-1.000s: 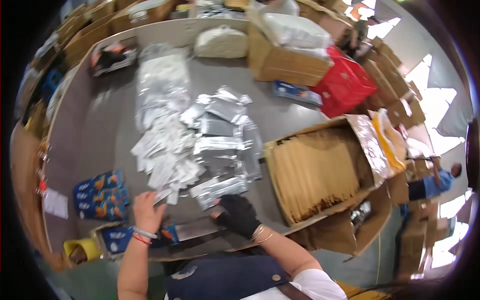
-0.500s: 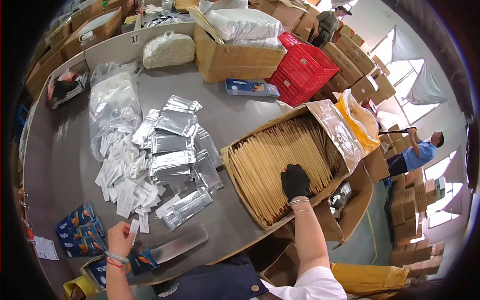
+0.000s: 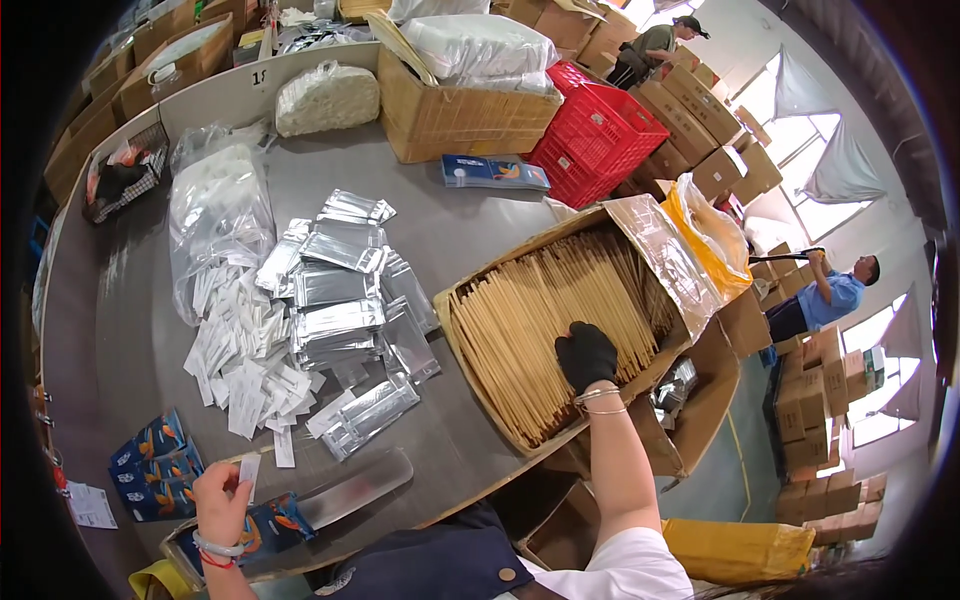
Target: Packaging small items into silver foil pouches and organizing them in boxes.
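Head view: at lower left, the left hand (image 3: 222, 503) pinches a white slip (image 3: 249, 478) between its fingers, just above a blue packet (image 3: 280, 522). Right of centre, the gloved right hand (image 3: 588, 357) rests on tan flat pieces (image 3: 520, 340) packed edge-up in a cardboard box (image 3: 660, 243); whether its fingers grip any cannot be told. This looks like a picking step; drawing one piece free calls for parting tight edges.

My right hand (image 3: 588, 358): fingertips hidden behind the black glove, grip on the tan stack (image 3: 520, 330) unclear. My left hand (image 3: 222, 505) covers the white slip's (image 3: 251, 473) lower end; print too small. Lower edge cuts my left forearm (image 3: 232, 584), dark apron (image 3: 430, 565), yellow tube (image 3: 158, 577). Silvery stuff (image 3: 674, 392) in side carton (image 3: 708, 405): can't tell.
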The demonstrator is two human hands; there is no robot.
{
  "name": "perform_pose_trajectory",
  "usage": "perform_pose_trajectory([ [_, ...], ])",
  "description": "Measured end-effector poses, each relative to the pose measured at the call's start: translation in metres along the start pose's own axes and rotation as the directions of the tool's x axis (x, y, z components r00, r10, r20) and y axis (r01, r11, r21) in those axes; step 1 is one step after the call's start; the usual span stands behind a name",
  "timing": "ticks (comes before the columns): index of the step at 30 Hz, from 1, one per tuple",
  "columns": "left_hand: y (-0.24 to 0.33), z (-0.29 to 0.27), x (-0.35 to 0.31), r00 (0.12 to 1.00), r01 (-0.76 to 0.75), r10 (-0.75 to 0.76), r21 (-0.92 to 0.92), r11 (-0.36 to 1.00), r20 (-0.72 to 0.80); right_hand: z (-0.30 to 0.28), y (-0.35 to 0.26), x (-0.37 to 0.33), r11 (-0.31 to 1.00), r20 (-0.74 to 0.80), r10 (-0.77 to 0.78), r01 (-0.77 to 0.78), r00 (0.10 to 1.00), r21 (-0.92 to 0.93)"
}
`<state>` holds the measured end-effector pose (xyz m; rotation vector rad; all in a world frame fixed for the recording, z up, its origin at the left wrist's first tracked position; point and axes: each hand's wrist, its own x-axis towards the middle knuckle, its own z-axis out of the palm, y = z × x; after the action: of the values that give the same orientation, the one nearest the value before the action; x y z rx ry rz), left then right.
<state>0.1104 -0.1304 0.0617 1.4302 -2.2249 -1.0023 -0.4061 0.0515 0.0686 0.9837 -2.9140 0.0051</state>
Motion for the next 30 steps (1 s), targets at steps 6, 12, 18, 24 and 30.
perform_pose_trajectory([
  [6, 0.012, 0.016, 0.003, 0.988, -0.153, 0.154, -0.030, 0.988, 0.029, -0.040, 0.005, -0.048, 0.946, -0.019, -0.031, 0.035, 0.999, 0.321],
  [12, 0.022, 0.048, 0.008, 0.955, -0.231, 0.255, -0.158, 0.960, 0.151, 0.011, 0.038, -0.183, 0.934, -0.120, -0.119, 0.152, 0.986, 0.323],
  [18, 0.046, 0.057, 0.015, 0.935, -0.269, 0.294, -0.143, 0.953, 0.198, 0.116, 0.168, -0.384, 0.801, 0.307, 0.461, -0.540, 0.833, 0.260],
  [24, 0.049, 0.059, 0.011, 0.937, -0.256, 0.279, -0.133, 0.958, 0.209, 0.118, 0.175, -0.362, 0.885, 0.066, 0.411, -0.415, 0.909, 0.211],
  [30, 0.057, 0.069, -0.003, 0.929, -0.287, 0.313, -0.149, 0.946, 0.196, 0.035, 0.046, -0.143, 0.750, -0.295, 0.449, -0.177, 0.843, 0.637],
])
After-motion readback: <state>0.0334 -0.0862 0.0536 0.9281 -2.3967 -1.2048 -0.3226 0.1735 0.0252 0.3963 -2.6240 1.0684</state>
